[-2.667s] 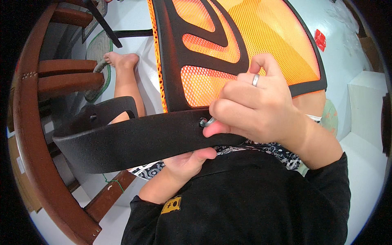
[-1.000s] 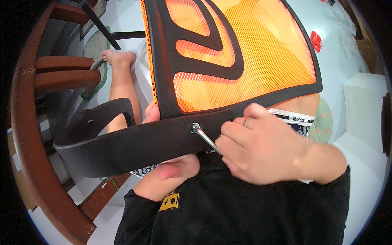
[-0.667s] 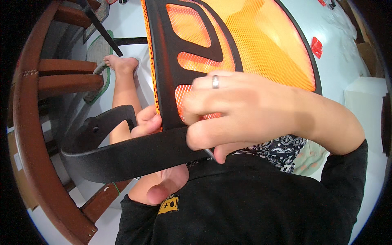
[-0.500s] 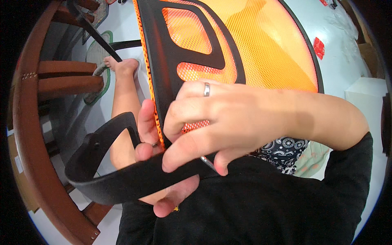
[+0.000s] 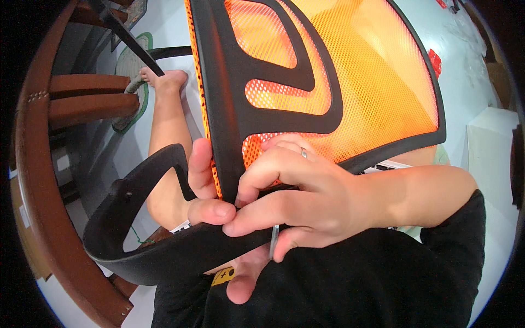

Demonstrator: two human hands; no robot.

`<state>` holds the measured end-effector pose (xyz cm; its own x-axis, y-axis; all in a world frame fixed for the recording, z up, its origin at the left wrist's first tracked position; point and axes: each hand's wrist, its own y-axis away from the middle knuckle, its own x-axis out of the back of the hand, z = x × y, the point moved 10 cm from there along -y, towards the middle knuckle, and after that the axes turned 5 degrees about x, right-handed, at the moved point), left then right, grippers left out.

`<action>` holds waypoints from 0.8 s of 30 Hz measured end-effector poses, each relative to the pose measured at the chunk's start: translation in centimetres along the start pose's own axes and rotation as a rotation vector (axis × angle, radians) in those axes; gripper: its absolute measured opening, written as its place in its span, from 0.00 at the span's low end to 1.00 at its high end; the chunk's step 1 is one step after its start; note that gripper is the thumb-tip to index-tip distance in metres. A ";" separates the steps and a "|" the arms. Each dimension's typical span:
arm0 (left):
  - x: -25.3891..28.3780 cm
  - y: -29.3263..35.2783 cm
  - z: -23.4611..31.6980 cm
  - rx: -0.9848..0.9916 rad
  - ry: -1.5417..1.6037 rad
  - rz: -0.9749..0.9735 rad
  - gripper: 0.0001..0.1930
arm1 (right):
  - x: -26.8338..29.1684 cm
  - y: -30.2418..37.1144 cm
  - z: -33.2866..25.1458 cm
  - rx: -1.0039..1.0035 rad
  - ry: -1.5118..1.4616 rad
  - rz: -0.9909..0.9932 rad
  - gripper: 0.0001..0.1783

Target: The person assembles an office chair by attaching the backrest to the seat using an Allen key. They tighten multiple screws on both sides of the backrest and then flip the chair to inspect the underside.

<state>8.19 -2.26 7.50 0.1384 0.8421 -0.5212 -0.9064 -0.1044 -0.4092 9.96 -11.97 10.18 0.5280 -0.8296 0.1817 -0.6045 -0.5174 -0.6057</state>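
Note:
An orange mesh chair backrest [image 5: 377,82] with a black frame lies tilted across my lap. Against its lower left edge rests one end of a black looped armrest [image 5: 164,254]. My left hand [image 5: 205,175] is closed around this joint from beneath; its fingers show beside the frame edge and below the armrest, while the palm is hidden. From the right, my right hand [image 5: 306,197], with a ring on one finger, bends over the same joint. Its fingertips touch the frame and armrest, and a thin metal rod [image 5: 274,240] sits by its thumb. The rod's far end is hidden.
Brown wooden furniture [image 5: 38,164] curves along the left side. A green-edged mat [image 5: 128,63] lies under my bare foot, near a black bar [image 5: 126,38]. Red wrapping [image 5: 435,61] and clear plastic [image 5: 465,49] lie at the far right, with a white box [image 5: 492,136] nearer.
The backrest has shifted right and tilted, showing its lower right corner. My right hand has moved slightly down and right. The metal rod now points more steeply, and a yellow label shows more.

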 end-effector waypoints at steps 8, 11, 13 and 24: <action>-0.3 -0.7 -0.5 0.048 -0.062 -0.170 0.36 | 0.9 1.4 -0.6 -0.114 0.166 0.035 0.19; -0.8 -1.1 -0.9 0.056 -0.124 -0.242 0.34 | 1.0 2.0 -2.9 -0.093 0.442 -0.079 0.18; -1.2 -1.4 -1.0 0.049 -0.140 -0.290 0.33 | 0.2 2.0 -4.1 -0.033 0.510 -0.114 0.17; -1.4 -0.7 -1.8 0.352 -0.264 -0.047 0.31 | 0.3 3.3 -3.1 -0.454 -0.061 0.300 0.10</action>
<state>9.33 -4.34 7.20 0.1176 0.9527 -0.2803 -0.9886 0.0855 -0.1241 6.32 -14.56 10.64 0.3179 -0.9481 -0.0007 -0.9236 -0.3096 -0.2260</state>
